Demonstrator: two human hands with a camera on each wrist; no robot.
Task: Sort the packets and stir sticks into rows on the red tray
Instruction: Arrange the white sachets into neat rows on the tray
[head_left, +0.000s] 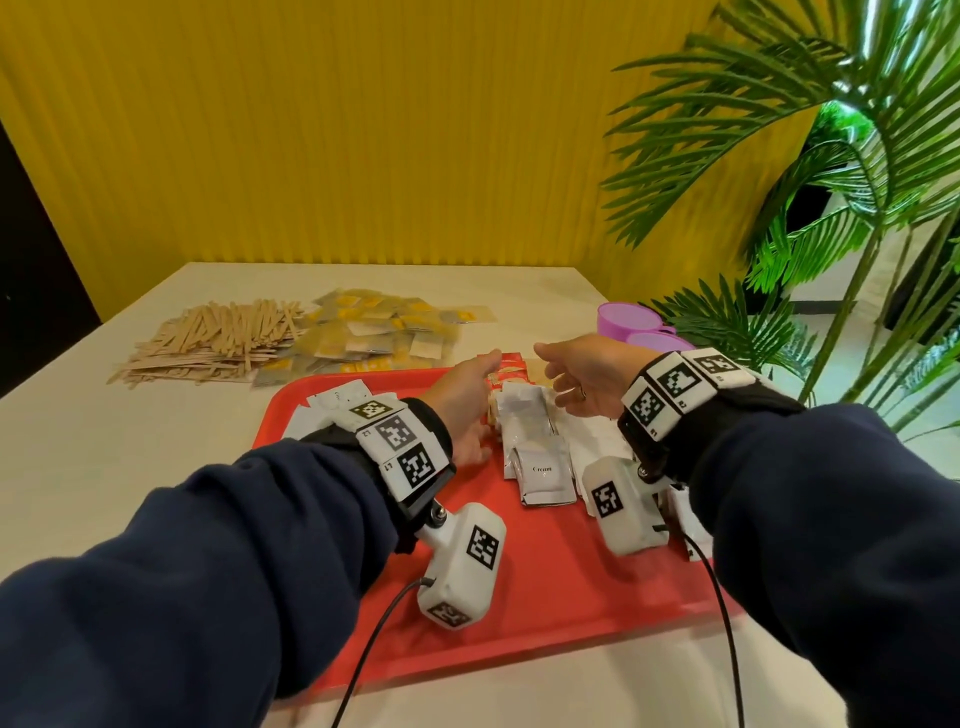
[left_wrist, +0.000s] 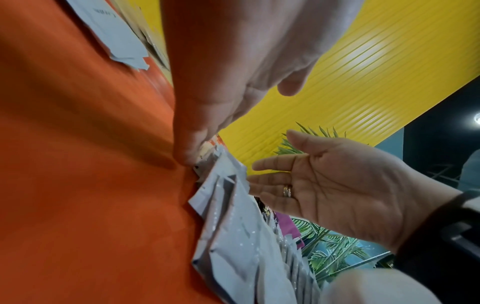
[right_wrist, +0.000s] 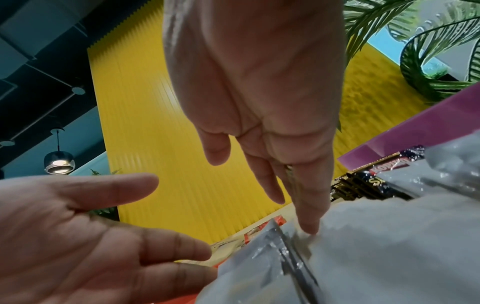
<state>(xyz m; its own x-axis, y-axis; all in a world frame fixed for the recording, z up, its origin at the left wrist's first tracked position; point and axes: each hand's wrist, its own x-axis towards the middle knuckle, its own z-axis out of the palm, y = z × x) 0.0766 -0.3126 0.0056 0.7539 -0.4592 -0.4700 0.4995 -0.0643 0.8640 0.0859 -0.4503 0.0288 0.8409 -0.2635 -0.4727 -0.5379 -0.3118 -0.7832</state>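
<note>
A row of silver-white foil creamer packets (head_left: 524, 426), one printed "Cream", runs down the middle of the flat red plastic tray (head_left: 545, 597) on the pale tabletop (head_left: 104, 467), flanked by two hands. The left hand (head_left: 467, 400) stands edge-on at the row's 9 o'clock side, fingers straight, holding nothing; in the left wrist view its little finger (left_wrist: 189, 144) touches the tray right beside the packets' edge. The right hand (head_left: 587, 384) mirrors it at 3 o'clock, palm facing in, fingers extended & relaxed, a ring on one; in the right wrist view one fingertip (right_wrist: 309, 224) meets the top of the packets. Red-and-white sachets (head_left: 506, 371) lie at the row's 12 o'clock end, between the fingertips. More white packets (head_left: 337, 402) sit at the tray's 10 o'clock corner, others under the right wrist.

Off the tray, at 11 o'clock: a loose heap of yellow-and-grey packets (head_left: 384, 332), w/ a pile of pale wooden stir sticks (head_left: 218, 338) just beside it. At 1 o'clock, two purple plastic cups (head_left: 639, 330). Behind, a ribbed yellow wall (head_left: 363, 130); at 2 o'clock, a green palm plant (head_left: 831, 156).
</note>
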